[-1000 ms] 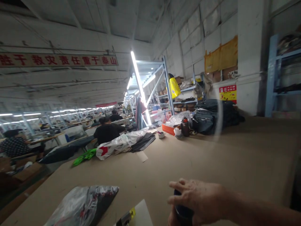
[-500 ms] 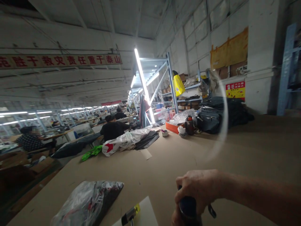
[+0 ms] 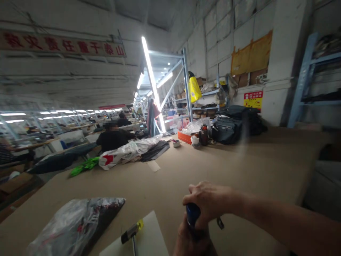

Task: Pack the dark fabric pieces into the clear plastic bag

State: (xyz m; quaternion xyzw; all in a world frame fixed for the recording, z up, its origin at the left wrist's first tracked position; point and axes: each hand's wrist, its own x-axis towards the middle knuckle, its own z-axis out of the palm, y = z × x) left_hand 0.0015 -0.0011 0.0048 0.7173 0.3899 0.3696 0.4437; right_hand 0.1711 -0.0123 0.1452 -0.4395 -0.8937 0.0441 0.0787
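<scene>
My right hand (image 3: 204, 199) is closed around the upper end of a dark blue, rounded, bottle-like object (image 3: 193, 213) near the bottom of the view. Below it, my left hand (image 3: 182, 236) wraps the lower part of the same object, partly hidden by shadow and the frame edge. A small dark loop or clip (image 3: 220, 223) sticks out beside my right wrist. To the left, a mallet (image 3: 131, 233) with one black and one yellow face rests on a white board (image 3: 151, 231). Farther left lies a clear plastic bag (image 3: 66, 224) with dark contents.
Across the brown table (image 3: 165, 185) lie a white plastic bag (image 3: 128, 151), green cloth (image 3: 85, 166), a tape roll (image 3: 176, 143), an orange box (image 3: 184, 137), a dark bottle (image 3: 204, 136) and stacked dark bags (image 3: 226, 128). A seated person (image 3: 112, 137) works beyond the left edge.
The view has turned right, so the background sits farther left. Both hands and the blue object appear higher and more to the left; more of my left hand shows.
</scene>
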